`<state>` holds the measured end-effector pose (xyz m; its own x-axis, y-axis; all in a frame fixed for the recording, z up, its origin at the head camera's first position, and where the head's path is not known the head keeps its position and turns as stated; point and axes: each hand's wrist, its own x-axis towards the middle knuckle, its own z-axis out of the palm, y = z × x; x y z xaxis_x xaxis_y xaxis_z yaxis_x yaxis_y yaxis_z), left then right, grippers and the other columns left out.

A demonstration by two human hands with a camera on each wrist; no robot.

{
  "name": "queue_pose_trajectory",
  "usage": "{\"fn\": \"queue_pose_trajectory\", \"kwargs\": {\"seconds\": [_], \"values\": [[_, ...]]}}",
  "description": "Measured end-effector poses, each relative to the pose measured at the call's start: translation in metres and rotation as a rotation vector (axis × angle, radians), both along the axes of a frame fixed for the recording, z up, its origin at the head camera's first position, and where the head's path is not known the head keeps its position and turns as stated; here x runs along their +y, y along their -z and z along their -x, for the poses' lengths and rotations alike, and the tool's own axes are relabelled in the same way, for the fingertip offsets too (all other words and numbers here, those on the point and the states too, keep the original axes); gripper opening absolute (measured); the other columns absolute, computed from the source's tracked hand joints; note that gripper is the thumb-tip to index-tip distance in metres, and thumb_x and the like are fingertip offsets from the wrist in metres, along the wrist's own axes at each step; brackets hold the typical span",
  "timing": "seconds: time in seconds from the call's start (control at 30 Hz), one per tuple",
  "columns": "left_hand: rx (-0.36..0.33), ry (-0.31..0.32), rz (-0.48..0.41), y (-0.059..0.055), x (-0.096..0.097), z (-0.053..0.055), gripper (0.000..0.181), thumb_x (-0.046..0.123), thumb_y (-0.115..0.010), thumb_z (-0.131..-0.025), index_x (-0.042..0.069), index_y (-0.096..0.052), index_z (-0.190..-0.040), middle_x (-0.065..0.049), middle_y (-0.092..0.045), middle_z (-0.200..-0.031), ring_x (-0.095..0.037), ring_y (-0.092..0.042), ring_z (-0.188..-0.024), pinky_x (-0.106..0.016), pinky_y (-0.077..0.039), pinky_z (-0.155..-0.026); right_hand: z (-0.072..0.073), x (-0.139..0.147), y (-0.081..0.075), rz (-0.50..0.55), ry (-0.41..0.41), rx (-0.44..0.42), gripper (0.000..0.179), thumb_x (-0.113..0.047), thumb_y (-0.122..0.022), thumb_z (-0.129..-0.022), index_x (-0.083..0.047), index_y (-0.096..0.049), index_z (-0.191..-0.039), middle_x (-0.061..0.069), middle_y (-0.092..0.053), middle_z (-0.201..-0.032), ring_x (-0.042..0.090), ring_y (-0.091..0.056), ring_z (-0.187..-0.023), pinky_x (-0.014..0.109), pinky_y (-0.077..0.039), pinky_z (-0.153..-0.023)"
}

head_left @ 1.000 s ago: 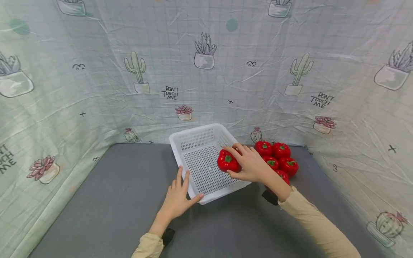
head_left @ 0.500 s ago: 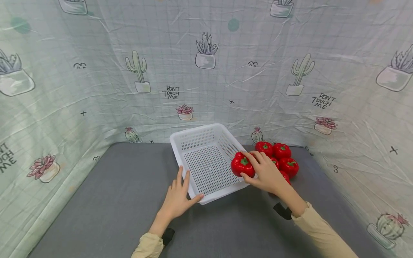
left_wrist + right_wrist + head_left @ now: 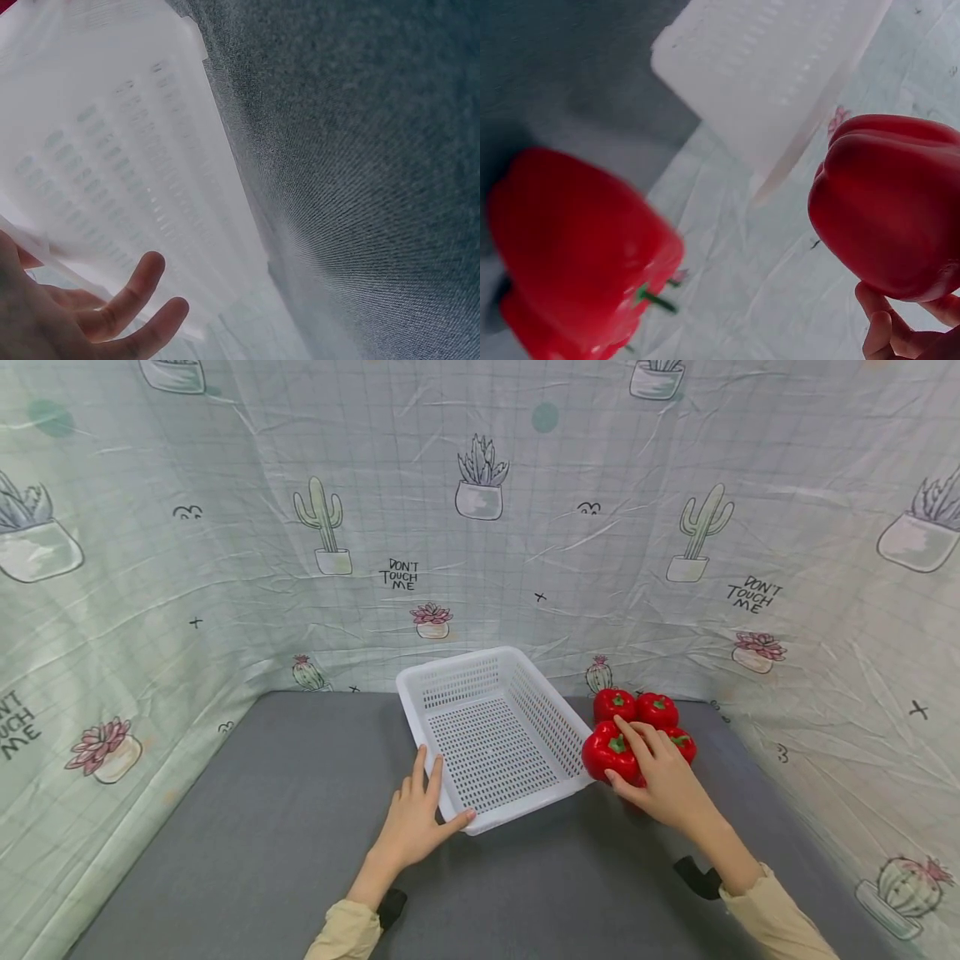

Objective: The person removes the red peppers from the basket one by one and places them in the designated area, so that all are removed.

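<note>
My right hand (image 3: 663, 781) holds a red bell pepper (image 3: 609, 752) by its side, just off the right corner of the white plastic basket (image 3: 480, 823). In the right wrist view that held pepper (image 3: 892, 206) is up off the table, with fingertips against its underside. My left hand (image 3: 408, 822) rests spread on the basket's left corner, fingertips on the left rim and thumb on the near rim. Seen from the left wrist, loosely bent fingers (image 3: 124, 300) lie beside the slotted basket wall (image 3: 112, 165).
Several more red peppers (image 3: 657, 710) stand in a group right of the basket, partly hidden by my right hand. Everything is on a grey table (image 3: 300, 793). A hung cloth printed with cacti (image 3: 480, 543) closes off the back and sides.
My right hand has carried the held pepper rightward, from over the basket to beyond its right rim, beside the other peppers. My left hand and the basket have stayed in place.
</note>
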<state>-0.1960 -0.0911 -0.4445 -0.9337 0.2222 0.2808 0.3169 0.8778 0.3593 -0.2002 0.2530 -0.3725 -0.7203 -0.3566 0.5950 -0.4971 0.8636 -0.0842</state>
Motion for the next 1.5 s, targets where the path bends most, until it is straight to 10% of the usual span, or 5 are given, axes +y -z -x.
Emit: {"fn": "queue_pose_trajectory", "kwargs": {"seconds": [1.1,1.5], "values": [[-0.014,0.004,0.003,-0.004,0.001,0.001,0.096,0.068,-0.047,-0.075,0.006,-0.019,-0.142,-0.016,-0.004,-0.150,-0.034,-0.044,-0.105,-0.049,-0.037,-0.086,-0.023,0.097,0.029,0.213,0.261,0.112,0.052,-0.011,-0.072,-0.066,-0.002,-0.052,-0.113,0.025,-0.049,-0.099,0.038,-0.046,-0.082,0.055,-0.040,-0.060],[-0.013,0.004,0.003,-0.002,0.000,0.001,0.095,0.068,-0.047,-0.075,0.006,-0.018,-0.142,-0.015,-0.004,-0.150,-0.034,-0.044,-0.105,-0.049,-0.037,-0.085,-0.016,0.103,0.049,0.189,0.455,-0.051,0.043,-0.028,-0.063,-0.078,-0.003,-0.047,-0.110,0.029,-0.043,-0.101,0.046,-0.042,-0.082,0.055,-0.037,-0.057]]}}
